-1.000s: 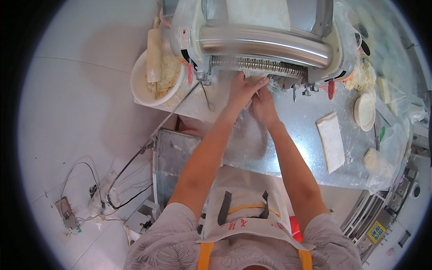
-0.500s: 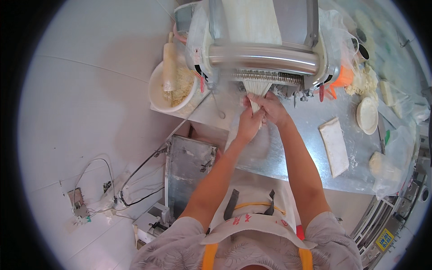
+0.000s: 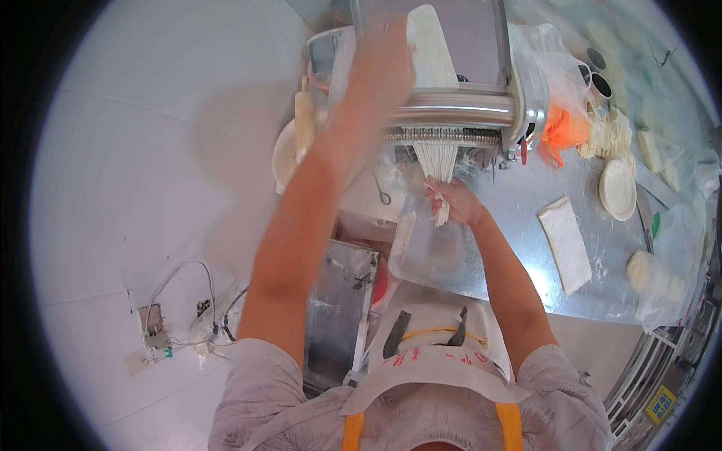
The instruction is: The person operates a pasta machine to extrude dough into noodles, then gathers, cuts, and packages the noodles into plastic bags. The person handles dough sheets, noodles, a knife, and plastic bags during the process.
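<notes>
1. Head view, landmark. The broad, polished-steel cylindrical roller serves as reference for all places below.
2. Strands. Thin, cream-white dough strands lie on the roller's near side, leaving the ridged, silver metal cutter just below it and narrowing into a bundle.
3. Right hand. The bare right hand, nearer the wearer than the roller, is closed around the bundle; loose ends project past the fingers.
4. Left hand. The bare left hand, beyond the roller's left part, is blurred beside the smooth, pale, flat dough sheet; its grip, and any contact with the sheet, cannot be told.
5. Technique (judgement). Light, even support matched to the feed should spare the strands from tearing or bunching; the sheet is best guided straight, fingers clear of the roller.
6. Writing. Red characters mark the off-white apron, well nearer the wearer than the roller; blue ones mark a yellow rectangular label, far to its right. No brand is discernible.
</notes>
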